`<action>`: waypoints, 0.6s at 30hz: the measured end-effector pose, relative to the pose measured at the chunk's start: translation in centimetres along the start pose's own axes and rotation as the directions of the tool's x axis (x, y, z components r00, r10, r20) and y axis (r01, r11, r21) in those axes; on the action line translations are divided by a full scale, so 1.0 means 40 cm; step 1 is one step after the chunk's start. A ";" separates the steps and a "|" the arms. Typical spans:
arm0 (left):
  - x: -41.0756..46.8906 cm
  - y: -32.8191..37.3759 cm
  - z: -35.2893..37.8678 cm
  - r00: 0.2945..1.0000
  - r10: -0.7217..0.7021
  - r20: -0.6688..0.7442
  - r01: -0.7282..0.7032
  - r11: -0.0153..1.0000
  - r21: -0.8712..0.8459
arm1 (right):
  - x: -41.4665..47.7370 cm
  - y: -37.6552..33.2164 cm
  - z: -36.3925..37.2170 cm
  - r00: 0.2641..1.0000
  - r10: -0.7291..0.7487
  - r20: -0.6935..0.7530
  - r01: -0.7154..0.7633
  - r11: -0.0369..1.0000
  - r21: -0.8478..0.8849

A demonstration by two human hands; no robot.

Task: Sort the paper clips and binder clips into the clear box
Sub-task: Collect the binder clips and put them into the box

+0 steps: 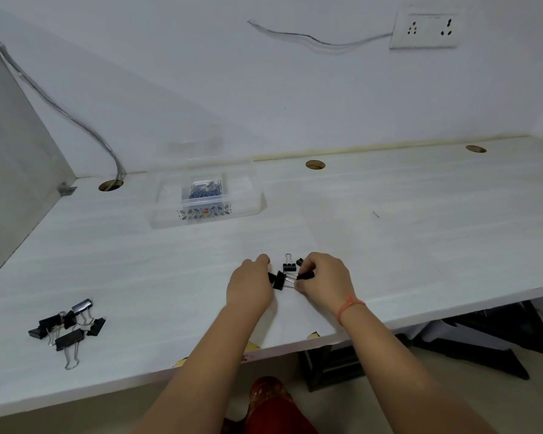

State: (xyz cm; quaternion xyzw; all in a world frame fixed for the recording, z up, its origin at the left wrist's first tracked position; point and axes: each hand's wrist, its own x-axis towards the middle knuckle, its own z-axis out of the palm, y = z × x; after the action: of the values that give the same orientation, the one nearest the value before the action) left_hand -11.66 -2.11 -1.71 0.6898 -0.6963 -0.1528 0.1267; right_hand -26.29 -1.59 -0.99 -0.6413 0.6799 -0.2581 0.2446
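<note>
Hands, left [251, 285] and right [323, 277], both curled around small black binder clips [282, 277] on white desk [420, 230]

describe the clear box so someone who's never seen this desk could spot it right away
Start at the white desk and look to its far side, near the back wall. The clear box sits there, right of the cable hole where wires drop through. It is the only see-through container, with blue paper clips inside and a leaf-patterned band on its front.
</note>
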 end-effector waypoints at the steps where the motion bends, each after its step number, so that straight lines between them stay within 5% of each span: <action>1: 0.004 0.000 -0.002 1.000 -0.010 0.026 0.010 1.000 -0.006 | 0.004 0.000 0.000 1.000 0.008 -0.013 -0.008 1.000 0.018; 8: 0.027 -0.013 -0.010 0.997 -0.053 0.056 0.055 0.998 -0.041 | 0.022 0.007 -0.034 0.998 0.029 -0.047 -0.022 0.989 0.147; 12: 0.018 -0.011 -0.004 1.000 -0.028 -0.012 0.028 0.999 -0.026 | 0.019 0.014 -0.022 0.999 0.000 0.032 0.001 1.000 -0.020; 15: 0.009 -0.013 -0.011 0.991 -0.095 -0.092 0.072 0.971 -0.229 | 0.009 0.014 0.006 0.997 -0.045 0.057 0.053 0.987 -0.149; 18: 0.002 -0.009 -0.022 0.972 -0.232 0.027 0.206 0.797 -0.568 | 0.011 0.008 0.016 0.997 -0.040 0.068 0.052 0.982 -0.184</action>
State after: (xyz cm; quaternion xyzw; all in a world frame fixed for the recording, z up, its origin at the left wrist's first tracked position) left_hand -10.99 -2.24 -1.06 0.6998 -0.5317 -0.3511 0.3229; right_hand -26.13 -2.05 -1.68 -0.6847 0.6779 -0.1788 0.1994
